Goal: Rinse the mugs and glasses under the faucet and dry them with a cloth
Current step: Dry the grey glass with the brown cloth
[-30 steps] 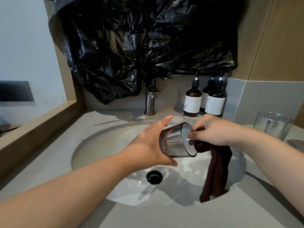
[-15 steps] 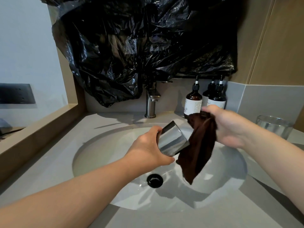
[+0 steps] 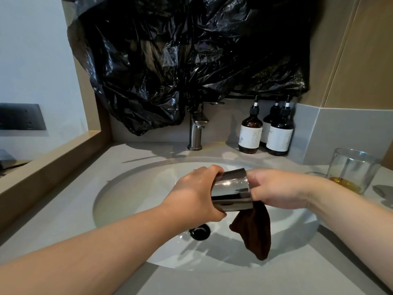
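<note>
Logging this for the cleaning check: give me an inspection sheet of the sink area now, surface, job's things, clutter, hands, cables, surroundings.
Surface: grey countertop around a white basin.
Job's things: dark glass sideways over the basin; brown cloth hanging below it; clear mug on the counter, right, something amber inside; faucet, no stream seen.
Clutter: three pump bottles beside the faucet.
Hands: left hand grips the glass; right hand holds the cloth at its right end.
Cables: nothing seen.
Surroundings: black plastic bag above the faucet.
</note>
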{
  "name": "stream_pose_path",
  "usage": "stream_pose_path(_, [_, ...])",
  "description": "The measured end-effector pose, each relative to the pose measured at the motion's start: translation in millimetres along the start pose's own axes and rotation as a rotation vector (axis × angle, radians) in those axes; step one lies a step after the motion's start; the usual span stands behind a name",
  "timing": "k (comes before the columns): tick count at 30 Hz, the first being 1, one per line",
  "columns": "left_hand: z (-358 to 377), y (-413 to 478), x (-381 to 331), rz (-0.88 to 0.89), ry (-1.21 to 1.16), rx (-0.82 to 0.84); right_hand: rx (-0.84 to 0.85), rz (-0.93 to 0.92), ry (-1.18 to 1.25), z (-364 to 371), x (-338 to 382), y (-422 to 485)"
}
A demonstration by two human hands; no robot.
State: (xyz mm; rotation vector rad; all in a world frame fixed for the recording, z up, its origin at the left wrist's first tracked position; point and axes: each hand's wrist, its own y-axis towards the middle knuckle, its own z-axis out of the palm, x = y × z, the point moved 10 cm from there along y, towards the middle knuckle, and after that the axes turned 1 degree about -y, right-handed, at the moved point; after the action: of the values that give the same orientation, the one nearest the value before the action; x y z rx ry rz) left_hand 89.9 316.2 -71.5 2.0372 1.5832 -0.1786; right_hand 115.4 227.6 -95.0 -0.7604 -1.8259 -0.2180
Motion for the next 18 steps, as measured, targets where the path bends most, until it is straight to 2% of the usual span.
stream_pose_path(3, [4,-1,-2,0.005,0.011,0.040,0.020,0.015,-0.003,5,-4,1])
stream_pose_path(7, [-5,3,-1,-0.009,-0.013,-0.028,-0.029,-0.015,0.272,-13,1,-4])
stream_pose_path(9, [-9,3,-3,0.000,-0.025,-0.054,-0.011,-0.039,0.328,-16,6,-7])
stream_pose_path(12, [-10,2,-3,0.000,-0.023,-0.066,-0.050,-0.041,0.290,-25,8,-9])
stream_pose_path(15, [-19,3,9,-0.048,-0.032,-0.122,-0.177,-0.062,0.257,-44,15,-16])
stream_pose_path(18, [-20,1,4,-0.019,-0.017,-0.151,-0.234,-0.099,0.107,-39,23,-15])
